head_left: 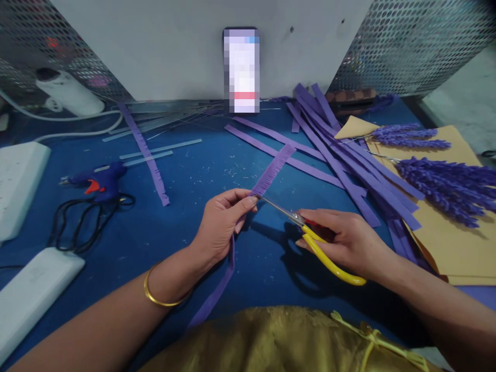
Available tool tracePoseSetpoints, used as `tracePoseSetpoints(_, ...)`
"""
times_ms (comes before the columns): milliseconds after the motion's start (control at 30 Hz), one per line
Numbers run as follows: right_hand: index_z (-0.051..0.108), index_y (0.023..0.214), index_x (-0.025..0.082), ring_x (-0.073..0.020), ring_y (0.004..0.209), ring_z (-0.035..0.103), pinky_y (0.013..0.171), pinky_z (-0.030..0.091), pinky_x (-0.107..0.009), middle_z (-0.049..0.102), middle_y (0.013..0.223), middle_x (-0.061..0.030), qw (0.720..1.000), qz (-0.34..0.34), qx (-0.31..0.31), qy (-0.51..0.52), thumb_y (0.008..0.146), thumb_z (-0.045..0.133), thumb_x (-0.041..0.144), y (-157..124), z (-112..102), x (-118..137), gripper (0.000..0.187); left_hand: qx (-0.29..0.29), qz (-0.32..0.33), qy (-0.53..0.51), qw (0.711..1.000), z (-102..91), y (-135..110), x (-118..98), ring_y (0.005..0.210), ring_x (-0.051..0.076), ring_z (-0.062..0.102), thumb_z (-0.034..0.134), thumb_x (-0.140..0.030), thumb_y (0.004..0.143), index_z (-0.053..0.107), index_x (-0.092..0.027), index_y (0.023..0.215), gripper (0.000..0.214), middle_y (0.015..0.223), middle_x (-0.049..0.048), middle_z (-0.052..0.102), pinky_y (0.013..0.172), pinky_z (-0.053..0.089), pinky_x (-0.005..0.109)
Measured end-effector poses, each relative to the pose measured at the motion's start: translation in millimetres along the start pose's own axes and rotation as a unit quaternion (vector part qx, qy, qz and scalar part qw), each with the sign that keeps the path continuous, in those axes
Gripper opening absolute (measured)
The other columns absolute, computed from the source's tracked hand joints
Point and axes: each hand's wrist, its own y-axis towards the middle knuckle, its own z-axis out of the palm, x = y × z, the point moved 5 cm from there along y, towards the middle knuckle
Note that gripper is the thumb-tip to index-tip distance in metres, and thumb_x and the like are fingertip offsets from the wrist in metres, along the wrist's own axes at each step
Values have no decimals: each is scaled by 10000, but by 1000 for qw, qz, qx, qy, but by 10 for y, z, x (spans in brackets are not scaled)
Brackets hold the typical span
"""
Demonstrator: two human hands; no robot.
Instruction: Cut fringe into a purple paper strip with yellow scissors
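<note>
My left hand [220,222] pinches a long purple paper strip [271,170] between thumb and fingers. The strip's upper part is cut into a fine fringe; its lower part hangs down toward my lap. My right hand [344,240] grips yellow-handled scissors [325,253], fingers through the loops. The blades point left and meet the strip's edge just beside my left thumb.
Blue table cloth [194,175]. Several plain purple strips [341,160] fan out at right beside finished purple paper flower stems [445,186] on a brown envelope [453,243]. A blue glue gun [101,181] with black cord, glue sticks, another fringed strip [147,155], white power strips and a propped phone [241,70] surround them.
</note>
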Motion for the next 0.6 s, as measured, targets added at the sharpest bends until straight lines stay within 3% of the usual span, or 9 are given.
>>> tracePoseSetpoints(600,672,1209,181,-132,592,490,565,378,-254,531,708,21,1000,-4,6,-5,915,659,410,1,8,51,372,18,-2,-4,1000,13,3,6,354,-3,394,827,-232,706,747,-154,741,117,598,-11,676,362,241,143)
